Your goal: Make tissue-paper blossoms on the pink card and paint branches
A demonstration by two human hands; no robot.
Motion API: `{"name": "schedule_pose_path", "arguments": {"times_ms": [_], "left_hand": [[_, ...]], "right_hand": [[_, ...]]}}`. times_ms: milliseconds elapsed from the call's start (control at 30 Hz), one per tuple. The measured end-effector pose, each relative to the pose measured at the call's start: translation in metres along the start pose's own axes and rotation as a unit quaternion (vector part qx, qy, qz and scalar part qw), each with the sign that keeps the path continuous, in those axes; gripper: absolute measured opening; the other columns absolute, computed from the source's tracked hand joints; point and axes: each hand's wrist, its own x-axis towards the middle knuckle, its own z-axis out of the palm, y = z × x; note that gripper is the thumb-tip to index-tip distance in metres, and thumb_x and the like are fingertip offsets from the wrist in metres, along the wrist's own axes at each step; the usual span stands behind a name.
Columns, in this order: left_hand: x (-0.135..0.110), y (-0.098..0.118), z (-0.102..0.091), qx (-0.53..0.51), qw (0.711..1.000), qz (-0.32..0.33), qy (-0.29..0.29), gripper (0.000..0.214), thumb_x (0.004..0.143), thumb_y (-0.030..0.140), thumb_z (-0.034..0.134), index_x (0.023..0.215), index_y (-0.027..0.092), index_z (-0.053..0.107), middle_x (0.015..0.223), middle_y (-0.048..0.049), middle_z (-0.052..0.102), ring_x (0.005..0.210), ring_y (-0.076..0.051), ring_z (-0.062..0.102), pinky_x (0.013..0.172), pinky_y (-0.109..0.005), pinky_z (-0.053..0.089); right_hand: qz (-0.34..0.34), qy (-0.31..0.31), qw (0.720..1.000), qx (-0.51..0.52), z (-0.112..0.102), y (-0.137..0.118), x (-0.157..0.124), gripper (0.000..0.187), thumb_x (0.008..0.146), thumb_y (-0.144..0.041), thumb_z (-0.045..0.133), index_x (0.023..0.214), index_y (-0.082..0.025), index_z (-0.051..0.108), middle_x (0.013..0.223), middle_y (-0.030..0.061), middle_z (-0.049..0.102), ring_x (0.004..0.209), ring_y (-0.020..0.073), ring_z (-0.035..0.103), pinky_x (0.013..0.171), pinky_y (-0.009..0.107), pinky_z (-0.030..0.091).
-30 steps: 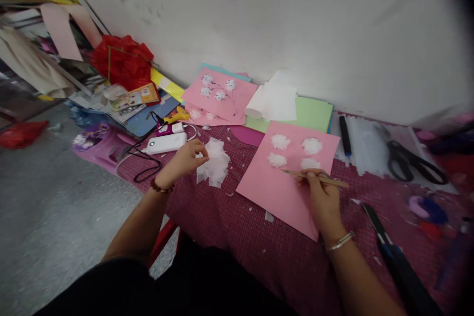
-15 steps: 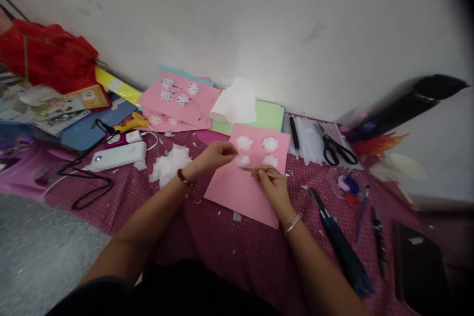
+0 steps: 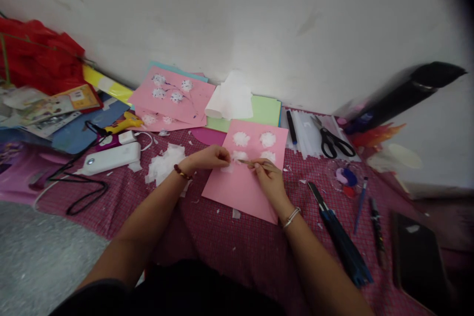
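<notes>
A pink sheet of paper (image 3: 239, 192) lies in front of me with several fluffy white tissue tufts on it, one of them a lower left tuft (image 3: 240, 156). My right hand (image 3: 272, 182) grips a thin tan wooden stick (image 3: 245, 161), its tip at that tuft. Just left of it, my left hand (image 3: 213, 157) has its fingertips pinched together over the sheet. A small, see-through white tissue piece (image 3: 227, 169) shows right under those fingertips. Beside my left wrist is a pile of white tissue pieces (image 3: 163, 165).
Behind the sheet are a white paper roll (image 3: 229, 98) and a pink sheet with speckled blossoms (image 3: 148, 94). Scissors (image 3: 331, 140), a marker (image 3: 292, 126), a box cutter (image 3: 338, 237) and a paintbrush (image 3: 361, 205) lie right. A white power bank (image 3: 111, 159) and yellow glue gun (image 3: 126, 122) are left.
My left hand has drawn slightly down and left from the lower left tuft, and a tissue piece now shows beneath it. The stick's tip has moved up onto the tuft. The view shifted slightly.
</notes>
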Motion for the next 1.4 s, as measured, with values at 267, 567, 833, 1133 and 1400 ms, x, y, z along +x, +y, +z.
{"name": "schedule_pose_path", "arguments": {"times_ms": [267, 567, 833, 1133, 1400], "left_hand": [[0.013, -0.005, 0.024, 0.043, 0.994, 0.010, 0.095, 0.013, 0.066, 0.010, 0.053, 0.074, 0.016, 0.061, 0.061, 0.0022, 0.055, 0.054, -0.009, 0.046, 0.049, -0.019, 0.032], [0.023, -0.020, 0.031, 0.035, 0.989, 0.035, 0.141, 0.009, 0.070, 0.013, 0.054, 0.077, 0.015, 0.059, 0.063, 0.0018, 0.056, 0.058, -0.010, 0.049, 0.054, -0.021, 0.036], [0.027, -0.027, 0.030, -0.031, 0.980, 0.011, 0.196, 0.008, 0.073, 0.020, 0.056, 0.076, 0.013, 0.059, 0.064, 0.0019, 0.055, 0.059, -0.010, 0.049, 0.054, -0.021, 0.036], [0.026, -0.029, 0.028, -0.102, 0.972, -0.019, 0.209, 0.007, 0.074, 0.018, 0.055, 0.077, 0.012, 0.058, 0.060, 0.0033, 0.051, 0.053, -0.008, 0.044, 0.050, -0.020, 0.032], [0.028, -0.022, 0.027, -0.138, 0.968, -0.016, 0.209, 0.004, 0.074, 0.015, 0.054, 0.076, 0.012, 0.057, 0.059, 0.0041, 0.051, 0.052, -0.006, 0.045, 0.050, -0.019, 0.035]], "right_hand": [[0.004, 0.040, 0.998, 0.047, -0.003, -0.007, -0.006, 0.018, 0.086, -0.034, 0.055, 0.082, -0.021, 0.066, 0.079, 0.0033, 0.066, 0.071, 0.0167, 0.063, 0.067, 0.032, 0.053], [-0.035, -0.029, 0.999, -0.029, 0.001, -0.004, -0.011, 0.020, 0.089, -0.029, 0.049, 0.081, -0.022, 0.066, 0.083, 0.0036, 0.065, 0.079, 0.0178, 0.062, 0.073, 0.033, 0.051], [-0.115, -0.091, 0.978, -0.146, -0.001, -0.004, -0.017, 0.020, 0.091, -0.021, 0.044, 0.100, -0.023, 0.062, 0.098, 0.0044, 0.066, 0.093, 0.0190, 0.061, 0.086, 0.035, 0.048], [-0.181, -0.189, 0.911, -0.319, 0.000, -0.011, -0.020, 0.022, 0.092, -0.017, 0.043, 0.104, -0.021, 0.061, 0.104, 0.0099, 0.063, 0.092, 0.0236, 0.058, 0.082, 0.039, 0.048], [-0.101, -0.059, 0.987, -0.114, -0.001, -0.011, -0.026, 0.017, 0.092, -0.025, 0.045, 0.093, -0.022, 0.061, 0.089, 0.0058, 0.063, 0.081, 0.0193, 0.060, 0.074, 0.035, 0.049]]}}
